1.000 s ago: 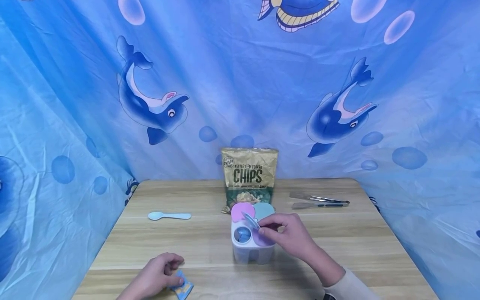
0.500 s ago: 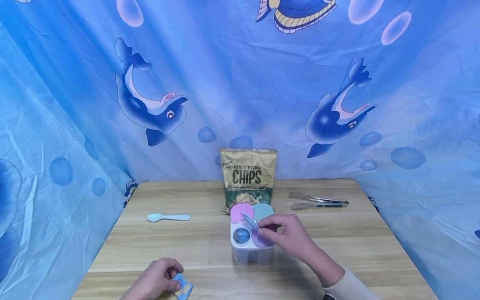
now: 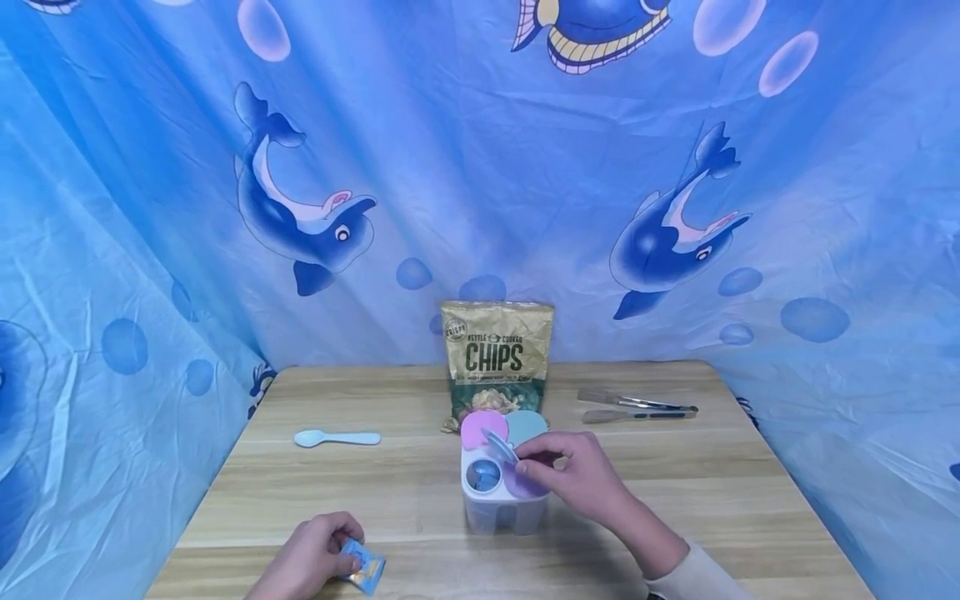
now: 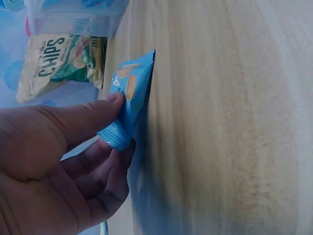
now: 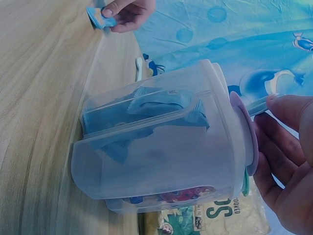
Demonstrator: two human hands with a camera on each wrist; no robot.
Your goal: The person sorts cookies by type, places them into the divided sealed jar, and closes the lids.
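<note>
My left hand (image 3: 313, 554) pinches a small blue snack packet (image 4: 131, 90) between thumb and fingers, low over the table's near left part. In the middle of the table stands a clear plastic container (image 5: 161, 156) with several coloured round lids. My right hand (image 3: 581, 475) holds a light-blue lid (image 3: 498, 445) tilted up, leaving a round opening (image 3: 483, 475) uncovered at the near left corner. Blue packets (image 5: 166, 105) lie inside that compartment. Below the right fingers is a purple lid (image 3: 525, 483), partly covered by them. Pink (image 3: 483, 429) and green (image 3: 527, 424) lids cover the far compartments.
Behind the container a chips bag (image 3: 497, 354) stands upright. A pale-blue spoon (image 3: 337, 438) lies at the left of the wooden table (image 3: 420, 533). Metal-and-grey tongs (image 3: 637, 407) lie at the back right. A blue printed curtain (image 3: 480, 167) surrounds the table's back and sides.
My left fingers have drawn in a little around the packet, which has turned slightly. My right hand keeps the lid tilted in place. The head view has shifted slightly.
</note>
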